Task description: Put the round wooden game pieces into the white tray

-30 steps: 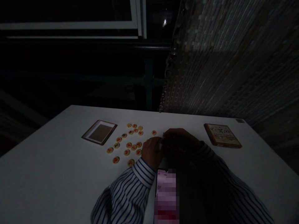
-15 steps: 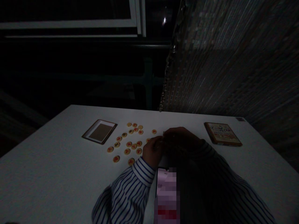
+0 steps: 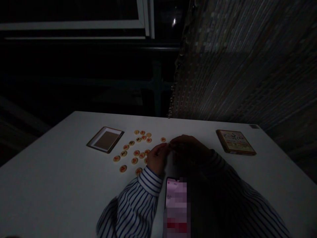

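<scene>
My left hand point(image 3: 158, 158) is held over the middle of the white table point(image 3: 61, 175), beside several round Chinese chess pieces point(image 3: 134, 161) with red or black characters. Its thumb and fingers are pressed together, and what they hold, if anything, is hidden. My right hand point(image 3: 189, 147) meets it at the fingertips from the right, its fingers curled and in deep shadow. Whatever lies between the two hands cannot be made out. One piece point(image 3: 163, 139) lies just beyond the fingertips. Below the hands, a phone point(image 3: 175, 195) with a lit, partly blurred screen stands near me.
Left of the pieces lies a shallow open box or lid point(image 3: 109, 140) with a brown-edged rim. A flat, printed wooden box point(image 3: 236, 142) rests at the right. Behind the table's far edge hangs a strand curtain point(image 3: 223, 66). The room is dark.
Both hands have shifted slightly to the left, their fingertips still together. My left hand now covers more of the nearby pieces. The boxes and the phone stay in place.
</scene>
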`<state>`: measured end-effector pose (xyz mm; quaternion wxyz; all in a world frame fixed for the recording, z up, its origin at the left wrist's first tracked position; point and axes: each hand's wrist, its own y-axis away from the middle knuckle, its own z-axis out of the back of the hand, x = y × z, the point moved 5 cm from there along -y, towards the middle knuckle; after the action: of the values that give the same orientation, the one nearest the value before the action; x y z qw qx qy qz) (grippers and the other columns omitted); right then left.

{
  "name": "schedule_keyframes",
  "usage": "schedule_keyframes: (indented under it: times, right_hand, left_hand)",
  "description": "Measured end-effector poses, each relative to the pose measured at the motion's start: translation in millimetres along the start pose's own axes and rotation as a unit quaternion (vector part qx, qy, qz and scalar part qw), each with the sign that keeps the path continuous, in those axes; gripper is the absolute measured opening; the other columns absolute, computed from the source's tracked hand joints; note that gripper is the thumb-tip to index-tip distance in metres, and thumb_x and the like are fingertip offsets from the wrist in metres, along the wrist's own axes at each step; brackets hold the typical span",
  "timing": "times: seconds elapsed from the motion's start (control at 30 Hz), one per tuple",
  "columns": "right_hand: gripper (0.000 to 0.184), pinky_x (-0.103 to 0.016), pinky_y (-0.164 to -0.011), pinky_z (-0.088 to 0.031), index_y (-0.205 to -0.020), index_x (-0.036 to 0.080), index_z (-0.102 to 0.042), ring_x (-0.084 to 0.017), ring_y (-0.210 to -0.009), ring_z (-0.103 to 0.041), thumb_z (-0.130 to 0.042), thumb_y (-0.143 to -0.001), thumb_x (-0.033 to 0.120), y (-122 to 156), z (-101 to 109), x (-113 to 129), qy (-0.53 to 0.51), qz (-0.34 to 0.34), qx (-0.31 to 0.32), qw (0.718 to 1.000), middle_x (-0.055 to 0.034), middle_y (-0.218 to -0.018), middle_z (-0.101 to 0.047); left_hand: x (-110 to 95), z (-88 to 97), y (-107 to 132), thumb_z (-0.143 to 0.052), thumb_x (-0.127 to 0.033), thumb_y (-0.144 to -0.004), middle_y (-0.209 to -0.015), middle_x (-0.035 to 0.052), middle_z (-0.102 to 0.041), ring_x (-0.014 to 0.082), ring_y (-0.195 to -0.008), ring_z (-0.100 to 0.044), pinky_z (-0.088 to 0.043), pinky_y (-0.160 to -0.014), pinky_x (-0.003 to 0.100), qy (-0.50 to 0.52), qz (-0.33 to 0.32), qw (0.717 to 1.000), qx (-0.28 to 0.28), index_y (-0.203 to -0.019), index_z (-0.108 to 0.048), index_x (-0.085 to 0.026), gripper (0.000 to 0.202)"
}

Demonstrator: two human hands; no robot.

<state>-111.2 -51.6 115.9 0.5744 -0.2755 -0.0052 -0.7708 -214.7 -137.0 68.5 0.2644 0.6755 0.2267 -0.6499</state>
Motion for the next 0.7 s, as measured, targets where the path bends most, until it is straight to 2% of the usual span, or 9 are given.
schedule_keyframes:
  times: [0.17, 0.37, 0.57, 0.7]
  right_hand:
    - [0.024, -0.031, -0.077, -0.041, -0.097, 0.017, -0.060, -0.017, -0.085, -0.055, -0.049, -0.080, 0.030, -2, -5, 2, 0.032, -0.001, 0.031, 0.999, -0.0070, -0.095, -0.064]
    - [0.024, -0.029, -0.076, -0.038, -0.094, 0.019, -0.061, -0.017, -0.084, -0.054, -0.052, -0.077, 0.034, -7, -12, -1, 0.081, -0.013, 0.074, 0.994, -0.0062, -0.093, -0.063]
    - [0.026, -0.028, -0.074, -0.038, -0.097, 0.018, -0.061, -0.017, -0.085, -0.054, -0.046, -0.081, 0.033, -5, -7, -7, 0.154, -0.048, 0.054, 0.985, -0.0069, -0.093, -0.064]
    - [0.028, -0.028, -0.075, -0.038, -0.099, 0.018, -0.060, -0.017, -0.086, -0.054, -0.043, -0.082, 0.032, 0, -1, -18, 0.176, -0.080, 0.025, 0.981, -0.0073, -0.096, -0.063]
  left_hand:
    - [4, -1.1, -2, -0.057, -0.021, -0.070, -0.079, 0.0065, -0.070, 0.0161, -0.075, -0.064, -0.053, -0.067, 0.025, -0.005, -0.018, 1.000, 0.019, -0.083, -0.065, -0.013, 0.017]
    - [-2, -1.7, 0, -0.055, -0.020, -0.072, -0.080, 0.0060, -0.070, 0.0159, -0.075, -0.065, -0.053, -0.067, 0.025, -0.034, -0.036, 0.998, 0.032, -0.082, -0.065, -0.013, 0.015]
    - [7, -3.0, -1, -0.054, -0.019, -0.073, -0.079, 0.0070, -0.069, 0.0148, -0.074, -0.064, -0.052, -0.066, 0.024, -0.066, -0.028, 0.997, 0.037, -0.087, -0.062, -0.012, 0.018]
    - [17, -5.3, 1, -0.054, -0.018, -0.072, -0.088, 0.0096, -0.067, 0.0160, -0.080, -0.063, -0.051, -0.072, 0.028, -0.129, -0.098, 0.986, 0.049, -0.095, -0.060, -0.011, 0.025]
